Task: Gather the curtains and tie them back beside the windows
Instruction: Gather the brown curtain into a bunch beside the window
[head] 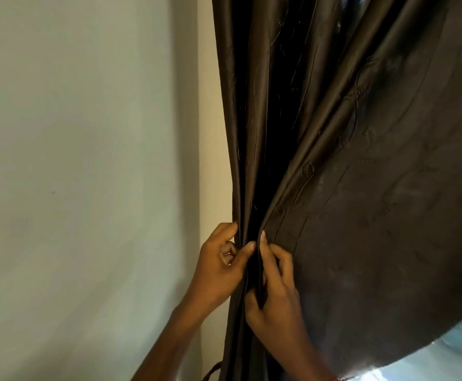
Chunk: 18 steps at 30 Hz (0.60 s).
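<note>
A dark brown embroidered curtain (361, 160) hangs beside a pale wall, its folds drawn leftward into a bunch. My left hand (219, 265) grips the left edge of the gathered folds, thumb and fingers curled round them. Right beside it, my right hand (276, 287) pinches a fold of the same bunch, fingers pressed on the cloth. The curtain's lower right edge is lifted, and a bright window (444, 353) shows beneath it. A dark strap-like loop (210, 371), maybe a tieback, hangs at the bottom left of the curtain.
A plain pale wall (73, 174) fills the left half. A lighter strip of wall or window frame (210, 133) runs down just left of the curtain.
</note>
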### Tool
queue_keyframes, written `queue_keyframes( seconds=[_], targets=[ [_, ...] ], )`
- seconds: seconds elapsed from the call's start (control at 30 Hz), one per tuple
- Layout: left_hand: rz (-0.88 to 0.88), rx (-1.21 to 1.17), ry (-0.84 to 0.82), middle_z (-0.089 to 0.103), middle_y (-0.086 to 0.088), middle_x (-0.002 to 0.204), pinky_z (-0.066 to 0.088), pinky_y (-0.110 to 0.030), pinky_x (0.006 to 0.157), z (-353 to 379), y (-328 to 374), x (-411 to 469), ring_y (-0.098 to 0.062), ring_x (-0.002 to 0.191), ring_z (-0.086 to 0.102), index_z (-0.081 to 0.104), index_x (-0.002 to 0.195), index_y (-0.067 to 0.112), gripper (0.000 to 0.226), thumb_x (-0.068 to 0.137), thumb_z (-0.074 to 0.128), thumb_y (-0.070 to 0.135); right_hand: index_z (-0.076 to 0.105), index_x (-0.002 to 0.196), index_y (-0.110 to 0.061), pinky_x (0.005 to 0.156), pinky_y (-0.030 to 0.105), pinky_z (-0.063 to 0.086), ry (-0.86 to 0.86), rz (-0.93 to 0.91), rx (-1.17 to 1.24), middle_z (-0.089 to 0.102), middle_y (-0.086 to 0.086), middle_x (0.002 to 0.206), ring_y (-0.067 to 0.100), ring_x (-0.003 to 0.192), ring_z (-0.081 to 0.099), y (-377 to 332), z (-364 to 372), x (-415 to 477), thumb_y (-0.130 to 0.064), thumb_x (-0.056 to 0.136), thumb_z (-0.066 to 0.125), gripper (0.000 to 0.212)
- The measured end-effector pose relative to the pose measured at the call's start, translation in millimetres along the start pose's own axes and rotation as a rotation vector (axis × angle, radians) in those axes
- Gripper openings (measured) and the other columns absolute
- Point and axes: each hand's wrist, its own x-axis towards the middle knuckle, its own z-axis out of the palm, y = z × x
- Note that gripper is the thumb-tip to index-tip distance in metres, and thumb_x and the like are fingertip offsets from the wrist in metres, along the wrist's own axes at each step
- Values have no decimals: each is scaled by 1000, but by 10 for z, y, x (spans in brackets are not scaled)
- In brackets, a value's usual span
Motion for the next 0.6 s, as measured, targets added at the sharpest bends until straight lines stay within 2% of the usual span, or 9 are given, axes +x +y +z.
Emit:
queue_keyframes(
  seconds=[0.1, 0.2, 0.3, 0.37, 0.47, 0.6],
  targets=[
    [-30, -53, -12, 65, 7, 103, 58, -23, 71, -12, -4, -17, -21, 84, 69, 67, 112, 29, 23, 90, 61, 27, 18, 153, -37, 92, 31, 54, -13, -1, 61, 29, -20, 137, 8, 121, 51, 35, 17, 5, 10, 78, 63, 99],
    [-52, -79, -14, 66, 5, 100, 57, -19, 68, -12, 2, -21, -17, 84, 70, 70, 107, 23, 22, 87, 62, 29, 26, 150, -30, 101, 29, 48, -16, -11, 72, 26, -24, 142, 2, 130, 42, 79, 27, 7, 12, 76, 64, 93],
    [-53, -80, -7, 67, 5, 95, 55, -15, 64, 3, 27, -2, -15, 75, 70, 71, 100, 28, 17, 84, 66, 30, 25, 147, -33, 102, 21, 45, -36, -43, 49, 20, -29, 143, -9, 130, 36, 110, 39, 0, 11, 75, 65, 94],
    [-51, -73, 17, 68, 4, 91, 56, -17, 63, 22, 29, 11, -14, 68, 68, 72, 98, 28, 17, 81, 70, 30, 20, 149, -36, 100, 15, 45, -53, -50, 34, 16, -30, 145, -14, 127, 35, 149, 44, -3, 9, 75, 64, 98],
    [-31, -25, 89, 67, 4, 87, 57, -22, 66, 56, 28, 27, -13, 73, 66, 75, 93, 22, 22, 75, 75, 35, 13, 152, -38, 100, 20, 47, -88, -76, 0, 11, -24, 151, -7, 132, 35, 199, 62, -20, 7, 75, 63, 103],
    [-36, 29, 165, 70, 6, 84, 59, -25, 66, 116, 64, 61, -16, 76, 68, 74, 91, 22, 26, 71, 80, 38, 16, 153, -30, 104, 27, 46, -82, -89, -44, 9, -16, 157, 2, 140, 29, 258, 95, -38, 4, 76, 64, 97]
  ],
)
